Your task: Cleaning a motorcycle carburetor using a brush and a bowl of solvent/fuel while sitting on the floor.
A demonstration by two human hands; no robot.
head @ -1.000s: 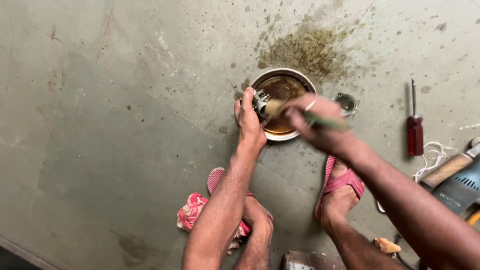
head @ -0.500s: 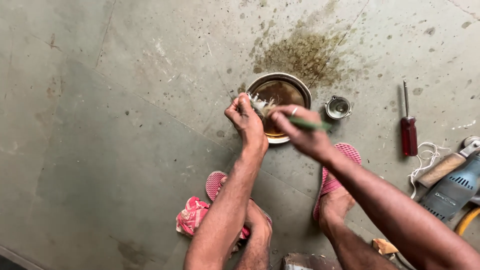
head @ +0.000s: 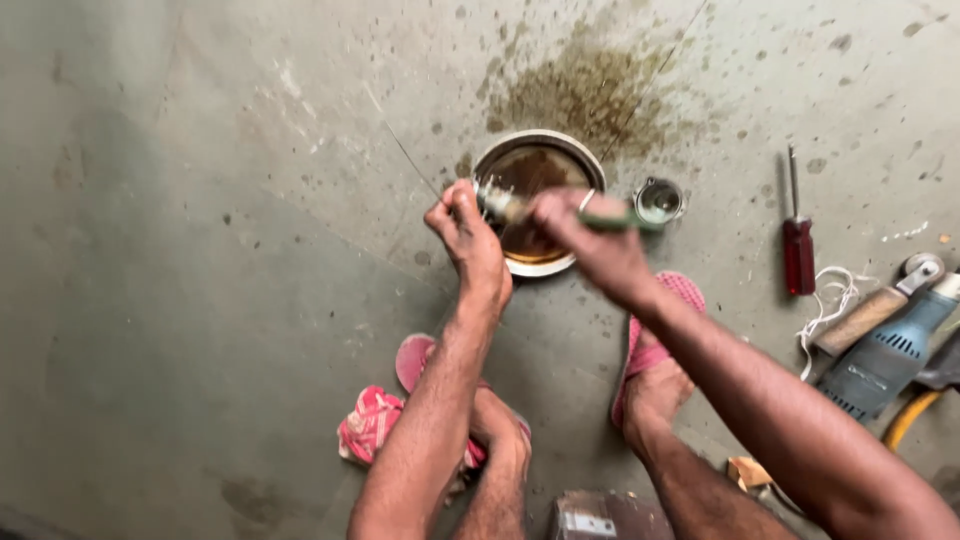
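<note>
A round metal bowl (head: 520,152) with brown liquid stands on the stained concrete floor. Over it my left hand (head: 468,240) pinches a small metal part (head: 492,203) at its near left rim. My right hand (head: 590,245), blurred with motion, grips a green-handled brush (head: 620,218) whose head lies against that part. A ring shows on one finger of the right hand. Both forearms reach forward from the bottom of the view, above my feet in pink sandals (head: 650,345).
A small metal cup (head: 660,199) sits right of the bowl. Farther right lie a red-handled screwdriver (head: 797,250), a wooden-handled tool (head: 865,315), a blue power tool (head: 890,355) and white cord (head: 830,300). A pink cloth (head: 370,425) lies by my left foot.
The view has shifted, so the bowl and tools sit lower and further left. My right hand has kept moving the brush back and forth against the part held by my left hand.
</note>
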